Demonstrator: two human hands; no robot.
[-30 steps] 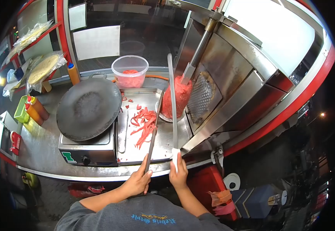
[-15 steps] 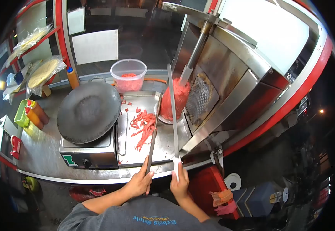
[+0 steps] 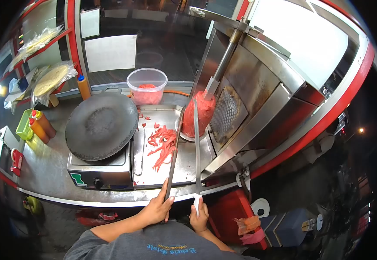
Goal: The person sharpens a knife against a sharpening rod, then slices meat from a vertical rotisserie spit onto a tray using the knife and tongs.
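Observation:
A long knife with a white handle is held in my right hand, its blade reaching up in front of the red meat on the vertical spit. My left hand grips a long dark metal rod, whose far end lies beside the meat's left side. Both tools point away from me, side by side and apart. Sliced strips of red meat lie on the metal tray left of the rod. Tongs rest at the tray's left side.
A black round pan sits on a burner at left. Behind the tray stands a clear tub of red meat. Sauce bottles and wrapped flatbreads are farther left. The steel grill housing rises at right.
My right hand has moved down slightly toward me, drawing the knife's tip lower across the meat. My left hand and the rod are nearly unchanged. The view has shifted a little.

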